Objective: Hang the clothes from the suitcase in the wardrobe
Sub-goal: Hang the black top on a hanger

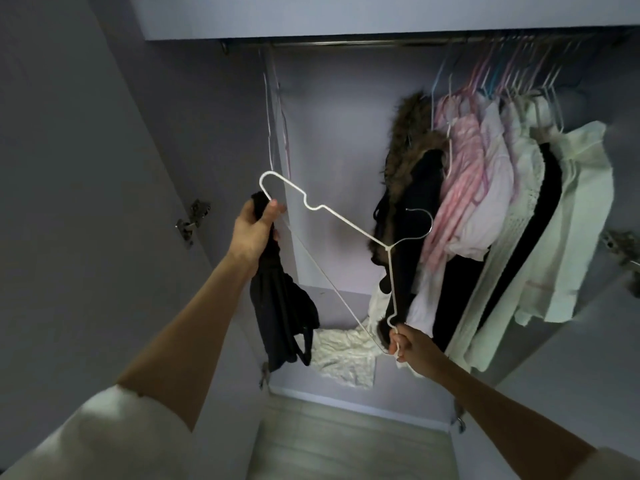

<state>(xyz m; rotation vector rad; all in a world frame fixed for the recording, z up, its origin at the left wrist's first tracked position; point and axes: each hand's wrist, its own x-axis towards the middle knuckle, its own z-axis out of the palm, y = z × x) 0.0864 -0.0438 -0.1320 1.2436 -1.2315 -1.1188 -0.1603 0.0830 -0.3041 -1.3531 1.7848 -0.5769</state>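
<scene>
I see both arms stretched toward the open wardrobe (346, 133). My left hand (254, 226) is closed around two things at once — the bunched top of a black garment (280, 306) and one shoulder end of a white wire hanger (346, 226). The garment hangs limp below the fist, its straps dangling near the wardrobe's bottom left corner. My right hand (407, 344) pinches the hanger's other shoulder end, fingers curled round the wire, so the hanger is tilted, with its left end high and its right end low. Its hook points right, toward the hung clothes, clear of the rail (346, 43) (which runs across the top of the wardrobe).

The garment is not on the hanger; it only meets it inside my left fist.

On the right half of the rail a packed row of clothes (502, 202) hangs — a fur-trimmed dark coat nearest the hanger, then pink, white and black pieces, with a white shirt at the far right. A crumpled white cloth (346, 358) lies on the wardrobe floor, between my two hands. A door hinge (192, 220) shows on the left door.
</scene>
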